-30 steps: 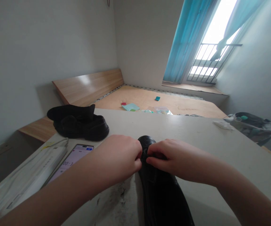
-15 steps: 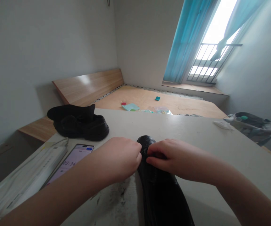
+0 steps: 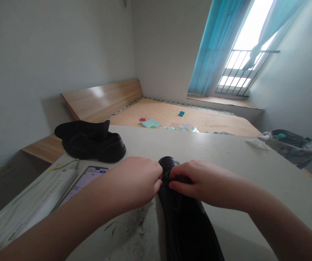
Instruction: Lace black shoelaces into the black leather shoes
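Note:
A black leather shoe (image 3: 184, 221) lies on the white table in front of me, toe pointing away. My left hand (image 3: 142, 181) is closed at the shoe's left side near the toe; its fingertips and anything in them are hidden. From the right, my right hand (image 3: 191, 181) reaches over the front of the shoe, fingers curled and thumb bent in a pinch beside a small round eyelet. Whatever its fingertips pinch is too dark and small to make out. Another black shoe (image 3: 98, 145) stands at the table's far left, with a black insole-shaped piece (image 3: 77, 127) across its top.
Left of my arm lie a phone (image 3: 84, 183) and a white power strip (image 3: 46, 192) with a cable. The white table (image 3: 234, 166) has dark smudges near me. Behind it is a wooden bed (image 3: 161, 108) with small packets. A bagged bin (image 3: 291, 146) stands right.
My left hand and forearm have shifted slightly up, covering more of the phone. The right hand and the shoe are nearly still.

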`<state>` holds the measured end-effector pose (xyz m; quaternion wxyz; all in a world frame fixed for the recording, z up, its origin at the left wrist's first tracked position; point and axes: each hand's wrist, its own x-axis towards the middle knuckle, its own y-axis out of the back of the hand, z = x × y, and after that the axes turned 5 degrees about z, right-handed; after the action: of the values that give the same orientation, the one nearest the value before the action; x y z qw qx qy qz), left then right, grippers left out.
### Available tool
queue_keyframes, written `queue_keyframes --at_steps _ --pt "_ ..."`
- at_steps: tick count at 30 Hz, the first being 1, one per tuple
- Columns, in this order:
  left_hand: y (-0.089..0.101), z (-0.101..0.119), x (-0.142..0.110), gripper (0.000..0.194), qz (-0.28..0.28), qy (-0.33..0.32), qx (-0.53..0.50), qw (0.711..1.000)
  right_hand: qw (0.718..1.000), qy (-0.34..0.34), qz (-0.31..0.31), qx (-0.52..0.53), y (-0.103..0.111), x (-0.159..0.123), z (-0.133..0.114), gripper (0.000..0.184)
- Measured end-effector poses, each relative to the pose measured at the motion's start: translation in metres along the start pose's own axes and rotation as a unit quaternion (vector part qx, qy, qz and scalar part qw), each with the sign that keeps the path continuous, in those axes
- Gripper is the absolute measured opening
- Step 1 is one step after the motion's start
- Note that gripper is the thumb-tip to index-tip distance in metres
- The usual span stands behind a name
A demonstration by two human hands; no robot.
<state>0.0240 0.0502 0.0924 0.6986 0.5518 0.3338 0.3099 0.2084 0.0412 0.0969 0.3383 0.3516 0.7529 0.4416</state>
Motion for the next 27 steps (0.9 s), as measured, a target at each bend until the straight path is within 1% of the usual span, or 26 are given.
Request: queue_keyframes --at_steps 9,15,22,27 --pt "-0.0018 0.0025 0.002 0.024 0.005 0.014 -0.014 1.0 1.0 -0.004 -0.002 -0.001 0.0012 -0.0005 -0.001 0.024" --pt "-0.0019 0.0016 0.0005 0.027 0.001 0.01 -0.021 1.0 1.0 -0.005 -0.001 0.006 0.001 0.0014 -0.0001 0.022" --pt "-0.0003 0.0034 0.0003 0.027 0.005 0.007 -0.034 0.999 1.0 -0.002 -0.002 0.004 -0.0005 0.0002 0.0003 0.023" --pt "0.0001 0.0094 0.0026 0.028 0.006 0.027 -0.014 1.0 1.0 -0.001 -0.002 0.0 0.0003 0.0001 -0.001 0.022"
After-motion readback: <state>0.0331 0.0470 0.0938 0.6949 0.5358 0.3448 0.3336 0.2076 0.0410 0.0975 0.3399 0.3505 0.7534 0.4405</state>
